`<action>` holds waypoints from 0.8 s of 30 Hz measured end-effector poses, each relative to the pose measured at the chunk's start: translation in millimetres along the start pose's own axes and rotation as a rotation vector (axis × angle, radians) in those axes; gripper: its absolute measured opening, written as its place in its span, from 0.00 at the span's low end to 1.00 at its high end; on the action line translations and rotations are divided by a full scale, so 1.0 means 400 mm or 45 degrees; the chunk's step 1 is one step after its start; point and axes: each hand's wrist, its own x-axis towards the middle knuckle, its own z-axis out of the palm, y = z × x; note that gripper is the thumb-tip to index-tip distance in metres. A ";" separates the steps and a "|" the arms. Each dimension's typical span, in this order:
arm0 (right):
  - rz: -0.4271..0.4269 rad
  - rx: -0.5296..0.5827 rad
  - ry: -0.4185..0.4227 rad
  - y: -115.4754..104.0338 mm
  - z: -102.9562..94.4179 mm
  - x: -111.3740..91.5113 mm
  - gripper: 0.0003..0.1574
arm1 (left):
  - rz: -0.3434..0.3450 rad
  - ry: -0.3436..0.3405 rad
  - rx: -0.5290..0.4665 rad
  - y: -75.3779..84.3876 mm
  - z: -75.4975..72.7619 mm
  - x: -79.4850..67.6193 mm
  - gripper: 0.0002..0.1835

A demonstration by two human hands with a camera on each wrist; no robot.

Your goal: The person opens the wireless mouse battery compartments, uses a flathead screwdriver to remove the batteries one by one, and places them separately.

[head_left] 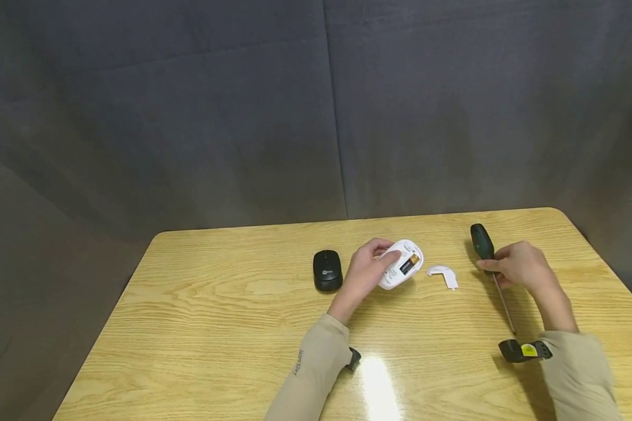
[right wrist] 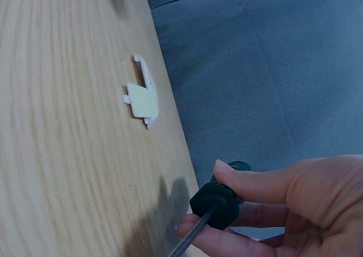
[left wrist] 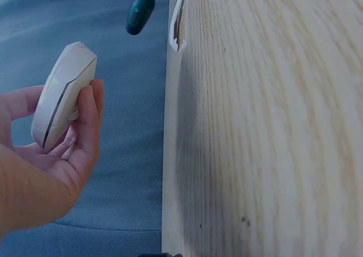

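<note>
In the head view my left hand [head_left: 367, 266] grips a white computer mouse [head_left: 392, 279], its underside turned up. The battery slot lies uncovered, with a battery [head_left: 414, 259] in it. Seen from the left wrist, the mouse [left wrist: 63, 95] is held between thumb and fingers, above the table. My right hand [head_left: 521, 266] pinches a screwdriver [head_left: 482, 241] with a dark green handle near the shaft. Its shaft [right wrist: 195, 234] points down toward the near side. Between the two hands lies the white battery cover [head_left: 445, 275], which also shows in the right wrist view.
A black mouse [head_left: 327, 271] sits on the wooden table [head_left: 216, 327], left of my left hand. Dark grey cloth [head_left: 232, 117] hangs behind the table's far edge. Each wrist wears a black strap device.
</note>
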 end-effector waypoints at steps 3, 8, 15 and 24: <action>0.013 -0.021 -0.027 0.004 0.005 0.004 0.24 | -0.003 -0.001 0.003 -0.001 -0.001 -0.001 0.17; 0.050 -0.026 -0.055 0.009 0.008 0.010 0.25 | -0.005 -0.004 -0.005 0.002 0.001 0.000 0.18; 0.048 -0.031 -0.070 0.015 0.010 0.016 0.25 | -0.008 -0.011 -0.013 0.006 0.004 0.001 0.18; 0.044 -0.035 -0.046 0.016 0.020 0.012 0.24 | -0.034 -0.015 -0.010 0.001 0.004 -0.003 0.18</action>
